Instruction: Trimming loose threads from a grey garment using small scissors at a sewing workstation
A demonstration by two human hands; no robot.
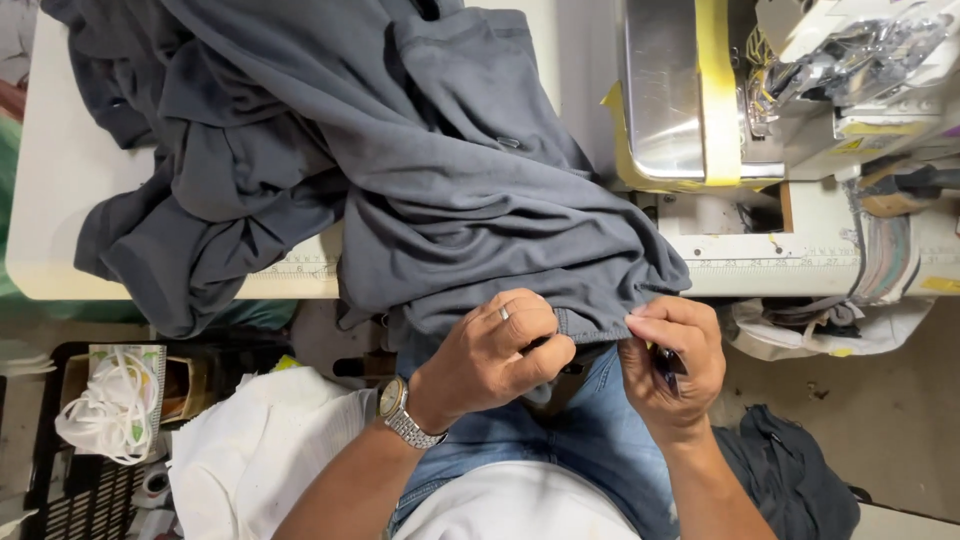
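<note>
Currently both hands are gripping the grey garment (450,170) hem — left hand (495,350) pinching, right hand (672,355) clenching a small dark tool (668,362) too; sewing machine (790,90) far right, untouched.

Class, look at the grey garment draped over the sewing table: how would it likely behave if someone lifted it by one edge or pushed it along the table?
The grey garment is probably floppy: it lies in soft folds and droops over the table edge. Pushed, it would likely bunch rather than slide whole. The left hand and right hand pinch its hem easily, suggesting thin, light cloth.
</note>
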